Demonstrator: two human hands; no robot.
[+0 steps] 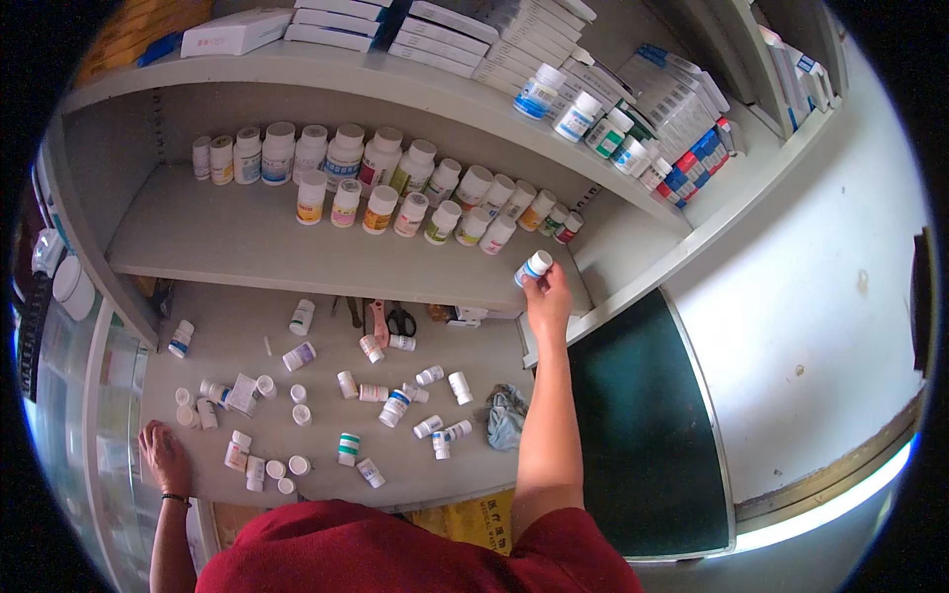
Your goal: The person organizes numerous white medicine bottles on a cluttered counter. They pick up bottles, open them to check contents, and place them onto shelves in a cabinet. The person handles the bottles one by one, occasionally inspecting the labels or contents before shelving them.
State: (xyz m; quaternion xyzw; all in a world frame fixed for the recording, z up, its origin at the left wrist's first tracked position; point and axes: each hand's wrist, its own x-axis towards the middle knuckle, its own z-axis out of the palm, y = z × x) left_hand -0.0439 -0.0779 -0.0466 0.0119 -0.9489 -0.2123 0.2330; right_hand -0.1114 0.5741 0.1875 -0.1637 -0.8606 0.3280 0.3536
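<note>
My right hand (pixel 550 296) holds a white pill bottle with a blue-edged label (pixel 532 268) at the right front of the middle shelf (pixel 259 252). Two uneven rows of white medicine bottles with coloured labels stand on that shelf, a pink-labelled bottle (pixel 497 235) being the closest to my right hand. My left hand (pixel 164 456) rests on the left edge of the counter (pixel 319 445), its fingers not gripping anything visible. Many small white bottles lie or stand scattered over the counter, among them a green-labelled bottle (pixel 348 449) and a blue-labelled one (pixel 394 408).
Medicine boxes (pixel 437 41) and several bottles (pixel 540 90) occupy the upper shelf. Black-handled scissors (pixel 401 322) lie at the counter's back. A crumpled cloth (pixel 506 419) is at its right. A glass panel (pixel 118 415) stands at left, a dark green board (pixel 645 437) at right.
</note>
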